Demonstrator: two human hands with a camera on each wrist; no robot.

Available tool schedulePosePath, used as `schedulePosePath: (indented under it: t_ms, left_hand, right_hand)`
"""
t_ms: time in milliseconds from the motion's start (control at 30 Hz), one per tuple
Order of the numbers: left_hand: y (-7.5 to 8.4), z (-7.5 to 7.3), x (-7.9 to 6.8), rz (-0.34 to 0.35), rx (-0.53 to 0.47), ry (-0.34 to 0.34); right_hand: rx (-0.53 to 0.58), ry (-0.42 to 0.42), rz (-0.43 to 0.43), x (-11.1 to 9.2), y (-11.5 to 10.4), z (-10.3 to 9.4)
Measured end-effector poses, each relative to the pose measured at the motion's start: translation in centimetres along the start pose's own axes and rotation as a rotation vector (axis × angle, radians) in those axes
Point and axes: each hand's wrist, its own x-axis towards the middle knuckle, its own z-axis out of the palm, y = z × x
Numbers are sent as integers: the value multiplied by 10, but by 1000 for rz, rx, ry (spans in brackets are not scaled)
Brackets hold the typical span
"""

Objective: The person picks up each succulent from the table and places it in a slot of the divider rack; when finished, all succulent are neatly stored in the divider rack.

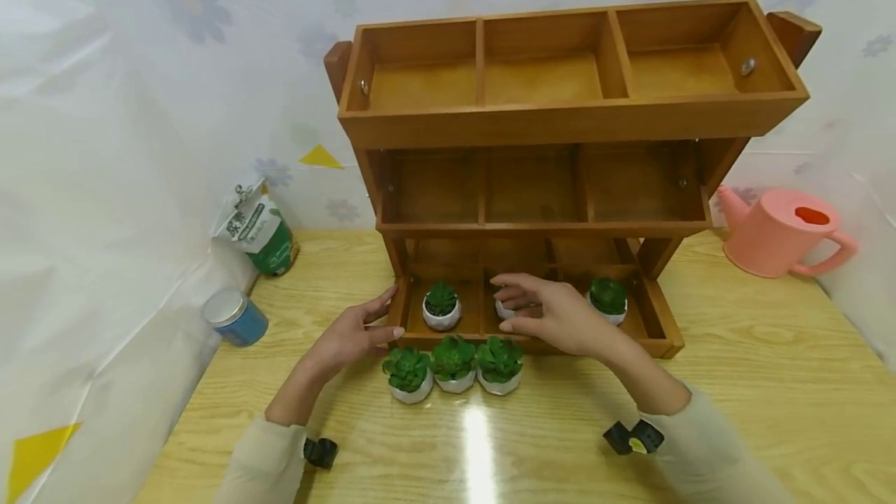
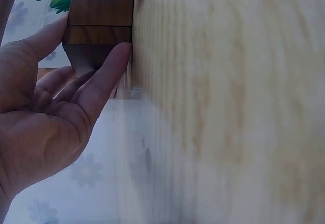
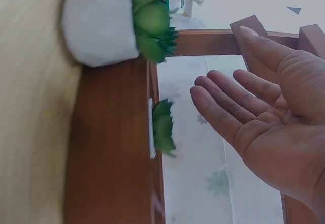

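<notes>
My left hand (image 1: 357,333) touches the front left corner of a brown wooden shelf (image 1: 574,127), its thumb and fingers spread about the corner (image 2: 99,26). Over the bottom tier's middle compartment hovers my right hand (image 1: 549,313), fingers loosely bent and nothing in them. Beneath it a white pot (image 1: 502,309) shows in part, its top hidden by the hand. Green succulents in white pots stand in the bottom tier's left compartment (image 1: 442,306) and right compartment (image 1: 607,299). Three more potted succulents (image 1: 455,364) stand side by side on the table along the shelf's front.
The shelf's upper and middle tiers each have three compartments. A pink watering can (image 1: 780,232) stands right of the shelf. To the left are a green and white pouch (image 1: 262,232) and a blue jar (image 1: 236,317) on the wooden table (image 1: 756,379). Flowered sheeting (image 1: 280,76) hangs behind.
</notes>
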Motion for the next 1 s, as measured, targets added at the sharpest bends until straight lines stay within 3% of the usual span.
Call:
schedulePosePath:
  t_ms: [500,700,1000]
  left_hand:
    - [-1,-2,1,18,28,-5]
    - [-1,-2,1,18,44,3]
    - [0,-1,1,5,49,8]
  right_hand:
    - [74,-16,40,-56,33,5]
    - [107,-48,91,-61,39,16]
    - [85,-92,75,-56,43,27]
